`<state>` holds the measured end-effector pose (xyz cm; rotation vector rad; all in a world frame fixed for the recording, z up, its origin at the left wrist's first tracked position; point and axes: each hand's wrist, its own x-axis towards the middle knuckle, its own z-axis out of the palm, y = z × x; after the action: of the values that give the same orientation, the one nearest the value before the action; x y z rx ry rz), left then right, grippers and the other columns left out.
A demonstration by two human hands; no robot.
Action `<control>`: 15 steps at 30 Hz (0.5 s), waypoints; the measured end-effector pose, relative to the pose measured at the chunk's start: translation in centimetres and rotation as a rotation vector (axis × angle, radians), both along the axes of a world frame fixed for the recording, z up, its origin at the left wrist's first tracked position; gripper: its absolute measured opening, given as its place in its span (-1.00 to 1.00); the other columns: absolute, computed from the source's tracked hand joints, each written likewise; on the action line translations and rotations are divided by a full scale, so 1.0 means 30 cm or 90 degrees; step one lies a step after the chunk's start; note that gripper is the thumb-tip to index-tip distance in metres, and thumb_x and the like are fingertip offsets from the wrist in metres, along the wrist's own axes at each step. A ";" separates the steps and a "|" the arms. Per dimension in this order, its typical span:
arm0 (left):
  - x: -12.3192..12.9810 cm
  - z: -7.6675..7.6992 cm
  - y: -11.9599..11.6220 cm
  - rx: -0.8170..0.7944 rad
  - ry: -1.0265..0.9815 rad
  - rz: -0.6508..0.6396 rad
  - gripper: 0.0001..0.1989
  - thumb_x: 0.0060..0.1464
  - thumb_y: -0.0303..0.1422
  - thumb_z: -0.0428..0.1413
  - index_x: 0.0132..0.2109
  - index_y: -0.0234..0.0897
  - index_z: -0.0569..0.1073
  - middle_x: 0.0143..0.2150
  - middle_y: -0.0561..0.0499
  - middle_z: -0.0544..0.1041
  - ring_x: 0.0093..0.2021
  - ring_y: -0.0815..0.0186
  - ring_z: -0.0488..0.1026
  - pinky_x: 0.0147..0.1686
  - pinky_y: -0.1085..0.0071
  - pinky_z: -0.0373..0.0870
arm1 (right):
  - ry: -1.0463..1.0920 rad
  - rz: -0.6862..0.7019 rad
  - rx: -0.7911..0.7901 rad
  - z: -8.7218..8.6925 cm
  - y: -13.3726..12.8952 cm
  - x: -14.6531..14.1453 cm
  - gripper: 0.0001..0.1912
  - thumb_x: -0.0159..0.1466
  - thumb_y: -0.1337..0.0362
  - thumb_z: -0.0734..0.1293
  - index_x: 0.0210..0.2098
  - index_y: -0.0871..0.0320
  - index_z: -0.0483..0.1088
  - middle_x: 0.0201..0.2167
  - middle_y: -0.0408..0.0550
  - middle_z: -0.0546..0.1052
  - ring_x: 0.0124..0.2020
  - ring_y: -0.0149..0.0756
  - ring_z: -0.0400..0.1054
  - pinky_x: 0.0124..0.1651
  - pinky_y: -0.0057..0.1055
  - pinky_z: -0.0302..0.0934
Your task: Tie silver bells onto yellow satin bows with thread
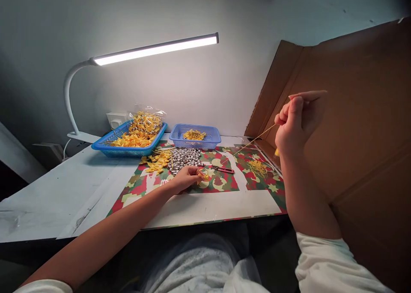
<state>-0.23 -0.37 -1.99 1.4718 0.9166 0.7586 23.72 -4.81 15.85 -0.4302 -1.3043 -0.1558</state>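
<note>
Low over the patterned cloth, my left hand (189, 176) pinches a small yellow ribbon piece (203, 176), partly covered by the fingers. Raised at the right, my right hand (297, 122) is closed on a thin yellow cord (248, 144), which stretches taut down toward the left. A bit of yellow also shows below the right palm. Just beyond my left hand lie a pile of silver bells (186, 158) and several yellow ribbon pieces (157, 161). Pink-handled thread snips (224, 170) rest to its right. A loose bunch of yellow cords (257, 168) lies farther right.
A blue basket (128, 152) heaped with yellow ribbon pieces and a bagged bundle stands at the back left. Beside it is a smaller blue basket (195, 143) with yellow pieces. A lit lamp (157, 50) arches overhead. A cardboard sheet (359, 113) walls the right side.
</note>
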 end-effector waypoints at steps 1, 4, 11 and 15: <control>0.000 -0.001 -0.001 0.000 -0.006 0.007 -0.83 -0.29 -0.35 0.23 -0.56 -0.33 0.40 -0.57 0.09 0.41 -0.60 0.49 0.20 -0.60 0.55 0.05 | -0.009 0.007 0.003 0.004 0.001 0.001 -0.77 0.29 0.09 0.29 -0.38 0.06 0.22 -0.67 -0.32 0.08 -0.71 -0.50 -0.07 -0.63 -0.45 -0.12; -0.001 -0.010 0.000 -0.032 -0.062 0.005 -0.81 -0.27 -0.36 0.27 -0.54 -0.33 0.39 -0.58 0.12 0.40 -0.58 0.50 0.24 -0.59 0.56 0.10 | -0.048 0.027 0.001 0.009 0.012 0.013 -0.78 0.29 0.09 0.27 -0.37 0.06 0.23 -0.67 -0.32 0.10 -0.70 -0.49 -0.05 -0.64 -0.45 -0.12; -0.007 -0.025 0.014 -0.272 -0.211 -0.041 -0.74 -0.24 -0.51 0.33 -0.54 -0.35 0.34 -0.44 -0.02 0.53 -0.33 0.35 0.54 -0.36 0.53 0.43 | -0.042 -0.067 -0.146 -0.048 0.119 0.105 -0.80 0.33 0.12 0.20 -0.36 0.08 0.24 -0.56 -0.26 0.20 -0.64 -0.50 0.08 -0.59 -0.48 -0.01; -0.013 -0.019 0.009 -0.321 -0.236 -0.059 -0.72 -0.24 -0.55 0.34 -0.52 -0.35 0.33 -0.45 0.00 0.53 -0.35 0.33 0.57 -0.39 0.57 0.45 | -0.011 -0.095 -0.174 -0.080 0.159 0.156 -0.82 0.33 0.16 0.19 -0.37 0.09 0.22 -0.57 -0.27 0.19 -0.66 -0.51 0.05 -0.62 -0.50 0.00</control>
<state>-0.62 -0.12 -2.55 0.8874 0.6830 0.6439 28.40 -0.04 13.46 -0.7610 -1.3154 -0.1058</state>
